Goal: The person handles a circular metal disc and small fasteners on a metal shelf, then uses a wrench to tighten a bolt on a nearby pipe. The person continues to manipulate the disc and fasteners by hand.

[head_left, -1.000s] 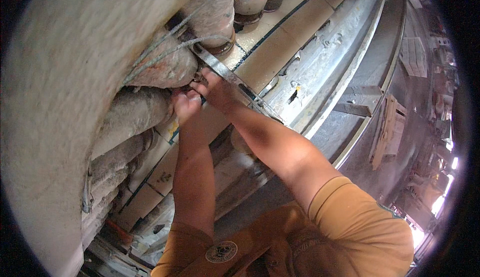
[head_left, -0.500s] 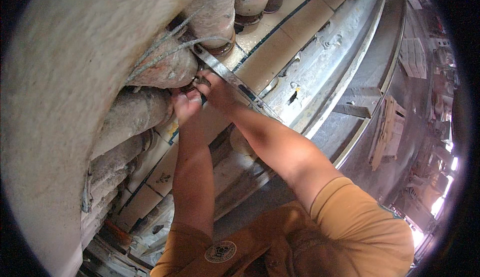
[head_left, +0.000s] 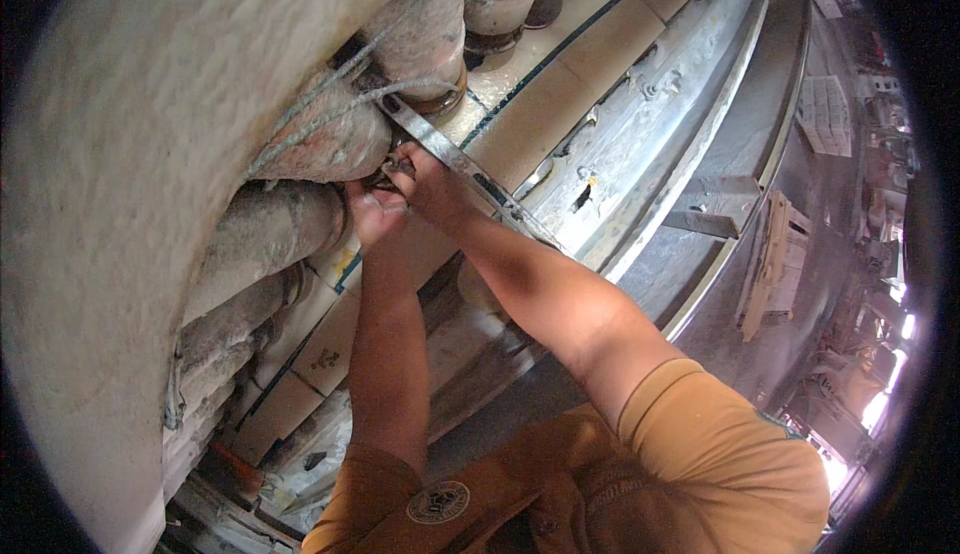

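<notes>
Both my hands are close together at the rounded lower end of a crusty grey-pink cylindrical mould (head_left: 325,139). My left hand (head_left: 377,216) has its palm turned up and its fingers curled against the mould's dark end ring, mostly hidden. Just to the right, my right hand (head_left: 428,182) is closed, thumb and fingers pinched round a small dark metal piece too small to name. Beside the right hand, a slotted flat metal bar (head_left: 440,144) runs slantwise from the moulds over the tan tiled ledge (head_left: 535,114). A thin grey cable (head_left: 400,87) loops above the hands.
A large pale curved wall (head_left: 110,204) fills the left side. Several similar cylinders, such as a grey one (head_left: 265,234), line the ledge. To the right run a white-stained metal channel (head_left: 640,124) and a rail. A wooden pallet (head_left: 775,264) lies on the floor beyond.
The left hand has shifted slightly right and up, closer to the right hand. The right hand's fingers have turned in a little more. The view has moved slightly.
</notes>
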`<state>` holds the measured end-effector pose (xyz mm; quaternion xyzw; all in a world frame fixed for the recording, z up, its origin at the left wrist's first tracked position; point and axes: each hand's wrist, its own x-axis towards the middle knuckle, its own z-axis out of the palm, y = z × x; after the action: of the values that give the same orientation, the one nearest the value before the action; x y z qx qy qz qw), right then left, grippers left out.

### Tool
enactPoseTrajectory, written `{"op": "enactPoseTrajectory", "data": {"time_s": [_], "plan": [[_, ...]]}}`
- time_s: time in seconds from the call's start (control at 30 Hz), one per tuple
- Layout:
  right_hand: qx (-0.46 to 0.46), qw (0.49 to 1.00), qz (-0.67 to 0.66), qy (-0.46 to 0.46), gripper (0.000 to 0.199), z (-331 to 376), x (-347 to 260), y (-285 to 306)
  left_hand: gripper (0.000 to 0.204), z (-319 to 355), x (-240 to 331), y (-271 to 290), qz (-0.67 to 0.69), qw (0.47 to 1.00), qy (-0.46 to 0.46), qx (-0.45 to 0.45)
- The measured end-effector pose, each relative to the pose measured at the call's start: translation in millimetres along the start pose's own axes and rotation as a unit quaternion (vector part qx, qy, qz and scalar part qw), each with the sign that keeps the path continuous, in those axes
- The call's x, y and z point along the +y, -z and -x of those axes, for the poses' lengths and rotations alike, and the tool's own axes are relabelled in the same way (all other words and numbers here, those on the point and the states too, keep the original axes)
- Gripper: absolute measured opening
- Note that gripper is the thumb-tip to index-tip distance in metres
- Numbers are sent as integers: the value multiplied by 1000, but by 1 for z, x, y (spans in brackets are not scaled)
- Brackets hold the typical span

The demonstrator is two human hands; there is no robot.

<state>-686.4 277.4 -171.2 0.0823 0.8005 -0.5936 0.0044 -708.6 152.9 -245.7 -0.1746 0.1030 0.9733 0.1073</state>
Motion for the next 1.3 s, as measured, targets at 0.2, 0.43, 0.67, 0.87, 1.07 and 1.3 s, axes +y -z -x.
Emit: {"op": "enactPoseTrajectory", "data": {"time_s": [0.2,0.43,0.67,0.87,1.07,1.3], "plan": [[47,998,-46,-15,32,4,3,-8,52,39,-14,-30,12,999,-17,40],[94,995,40,15,29,8,-6,-9,47,85,-11,-8,-397,917,-29,20],[67,995,72,26,28,7,-12,-3,33,102,5,-7,-334,920,48,198],[83,995,54,1,28,11,-16,-7,28,101,0,10,-342,925,53,155],[21,996,-34,-74,27,21,-13,2,30,101,1,32,-351,924,39,150],[-107,943,-253,-188,20,66,5,32,26,104,0,8,-291,950,49,104]]}}
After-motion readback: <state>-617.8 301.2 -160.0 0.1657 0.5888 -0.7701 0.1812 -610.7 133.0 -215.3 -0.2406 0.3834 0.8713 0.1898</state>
